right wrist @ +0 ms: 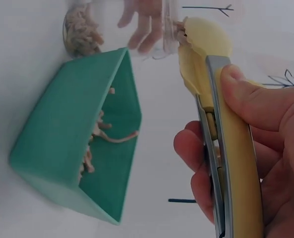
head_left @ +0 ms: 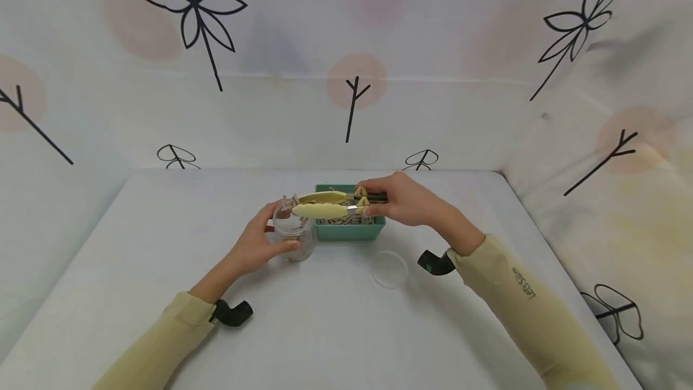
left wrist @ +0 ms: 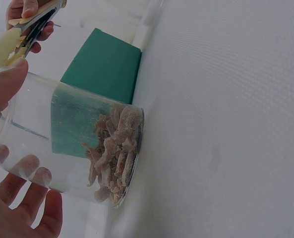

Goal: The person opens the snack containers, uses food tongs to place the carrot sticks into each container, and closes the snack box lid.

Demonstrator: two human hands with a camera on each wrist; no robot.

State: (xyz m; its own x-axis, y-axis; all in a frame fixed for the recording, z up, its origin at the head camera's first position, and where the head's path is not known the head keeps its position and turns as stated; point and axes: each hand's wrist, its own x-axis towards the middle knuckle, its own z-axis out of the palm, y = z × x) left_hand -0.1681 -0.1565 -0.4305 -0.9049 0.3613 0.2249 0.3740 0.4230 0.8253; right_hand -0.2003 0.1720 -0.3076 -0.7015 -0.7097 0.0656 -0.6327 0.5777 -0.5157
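My left hand (head_left: 255, 244) grips a clear jar (head_left: 301, 250) from its left side, thumb in front and fingers behind. Brownish, stick-like pieces (left wrist: 114, 148) lie at the bottom of the jar, clearest in the left wrist view. Yellow-tipped tongs (head_left: 320, 210) are held by my right hand (head_left: 407, 199), their tips pointing left at the jar's mouth. In the right wrist view, some pieces show between those tips. Below the tongs stands a green rectangular box (head_left: 349, 233), close beside the jar, holding more of the pieces (right wrist: 101, 130).
A clear round lid (head_left: 390, 269) lies on the white table (head_left: 325, 330), in front of the box and to its right. Patterned cloth (head_left: 281, 119) hangs behind the table and along its sides. Black wrist cameras (head_left: 233, 313) sit on both forearms.
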